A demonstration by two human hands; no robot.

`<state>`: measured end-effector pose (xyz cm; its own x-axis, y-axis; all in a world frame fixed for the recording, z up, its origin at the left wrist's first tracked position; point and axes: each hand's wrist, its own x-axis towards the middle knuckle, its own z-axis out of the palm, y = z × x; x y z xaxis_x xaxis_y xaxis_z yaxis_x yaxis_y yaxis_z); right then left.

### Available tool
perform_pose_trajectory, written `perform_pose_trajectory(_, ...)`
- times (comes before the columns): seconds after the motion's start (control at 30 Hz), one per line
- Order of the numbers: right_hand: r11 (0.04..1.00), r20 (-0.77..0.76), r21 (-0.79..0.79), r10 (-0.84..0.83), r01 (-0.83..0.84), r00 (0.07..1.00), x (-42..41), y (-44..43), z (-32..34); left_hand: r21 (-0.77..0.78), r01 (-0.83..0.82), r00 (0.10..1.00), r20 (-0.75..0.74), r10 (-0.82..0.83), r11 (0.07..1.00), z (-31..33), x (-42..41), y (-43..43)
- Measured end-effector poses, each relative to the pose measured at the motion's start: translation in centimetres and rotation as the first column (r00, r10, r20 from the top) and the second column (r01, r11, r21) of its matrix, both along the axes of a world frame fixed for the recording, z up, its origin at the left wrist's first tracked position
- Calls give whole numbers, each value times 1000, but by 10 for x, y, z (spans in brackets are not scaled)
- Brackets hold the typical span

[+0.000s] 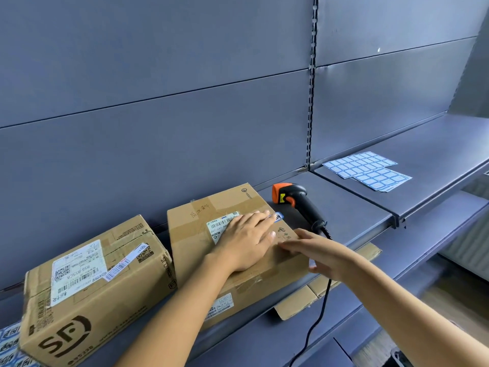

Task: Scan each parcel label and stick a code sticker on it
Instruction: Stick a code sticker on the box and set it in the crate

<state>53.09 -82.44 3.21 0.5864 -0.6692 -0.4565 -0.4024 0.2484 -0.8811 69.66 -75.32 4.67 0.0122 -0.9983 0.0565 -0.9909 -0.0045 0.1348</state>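
Left hand (248, 242): flat, fingers straight, pressing a small blue-edged paper sticker (278, 216) under its fingertips.
Right hand (317, 252): loosely spread, blurred, apparently empty, just beside.
Parcel: brown cardboard box (190, 234) beneath the palm.
Handling: sticker likely thin, limp; lift by a corner. Box top looks stiff.

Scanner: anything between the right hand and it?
Nothing visible. The scanner lies on the shelf just beyond the right edge of the box; the right hand hovers open over that edge. The cable passes under the hand.
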Motion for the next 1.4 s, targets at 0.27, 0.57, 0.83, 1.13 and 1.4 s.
perform_pose_trajectory(0.27, 980, 166, 148, -156, 132, 974, -9, 15, -5, -229, -93, 992, -105, 70, 969, -3, -1, 3)
perform_pose_trajectory(0.57, 976, 316, 166, -189, 142, 930, -13, 24, 7, -353, -268, 928, -344, 142, 896, 3, 13, 11)
perform_pose_trajectory(0.83, 974, 461, 90, -227, 210, 858, -91, 48, 11, -554, -348, 876, -479, 52, 757, 39, -12, 60)
perform_pose_trajectory(1.13, 933, 573, 77, -330, 351, 750, -283, 92, 5, -498, -509, 757, -648, 90, 702, 40, -114, 84)
perform_pose_trajectory(1.4, 723, 599, 202, -625, 661, 501, -473, 158, -16, -332, -264, 781, -625, -1, 906, -20, -305, 50)
